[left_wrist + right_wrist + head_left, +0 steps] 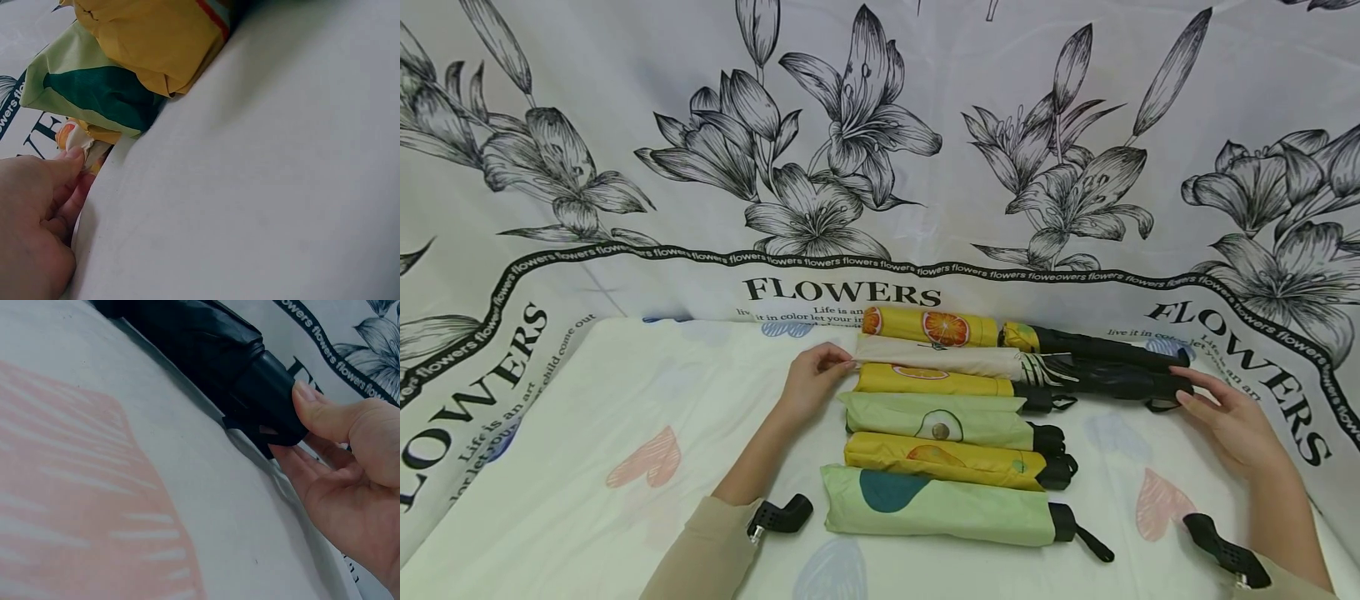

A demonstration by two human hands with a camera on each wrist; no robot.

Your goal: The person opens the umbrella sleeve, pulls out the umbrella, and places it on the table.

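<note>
A black folding umbrella (pixel 1120 379) lies crosswise, its left part inside a cream sleeve (pixel 955 358). In the head view, my left hand (pixel 811 383) pinches the left end of that sleeve between thumb and fingers; the left wrist view shows the same pinch on the pale cloth (pixel 94 153). At the other end, my right hand (pixel 1232 421) holds the tip of the black handle (pixel 272 394), thumb on top and fingers beneath. A strap loop hangs under the handle. Just behind lies a yellow orange-print sleeve (pixel 902 323) with a black umbrella (pixel 1097 343) sticking out of it.
In front lie several sleeved umbrellas in a row: yellow (pixel 940 383), light green with an avocado print (pixel 887 415), yellow (pixel 880 450) and light green with a teal patch (pixel 985 512). A flower-print cloth (pixel 947 208) rises behind the heart-patterned white surface (pixel 730 533).
</note>
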